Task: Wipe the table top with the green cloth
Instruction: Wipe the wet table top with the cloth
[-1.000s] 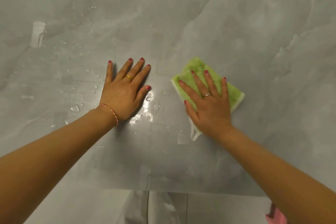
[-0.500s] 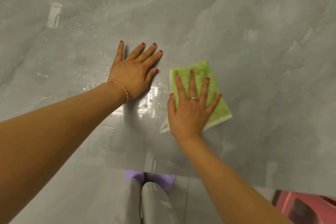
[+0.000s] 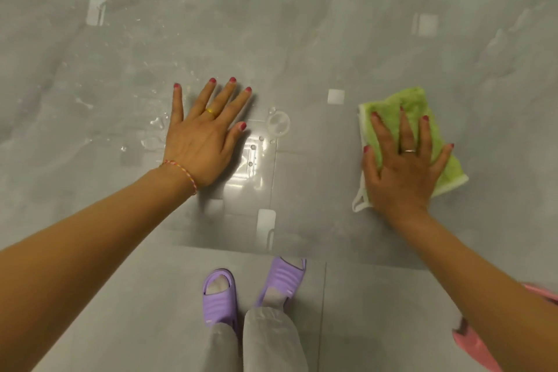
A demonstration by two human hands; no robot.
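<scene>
The green cloth (image 3: 392,103) with a white trim lies flat on the glossy grey table top (image 3: 302,39), at the right. My right hand (image 3: 401,172) presses down on it, palm flat and fingers spread, covering most of its middle. My left hand (image 3: 202,142) rests flat on the bare table surface at centre left, fingers apart, holding nothing. Water drops and a round wet ring (image 3: 277,124) sit between the two hands, just right of my left hand. More small drops (image 3: 154,124) lie to its left.
The table's near edge (image 3: 302,249) runs across below my forearms. Under it are grey floor tiles, my feet in purple slippers (image 3: 219,302) and grey trouser legs. A pink object (image 3: 471,341) shows at the lower right corner.
My right hand has slid the green cloth to the right, away from my left hand. The view has tilted down, so the table edge and my feet now show.
</scene>
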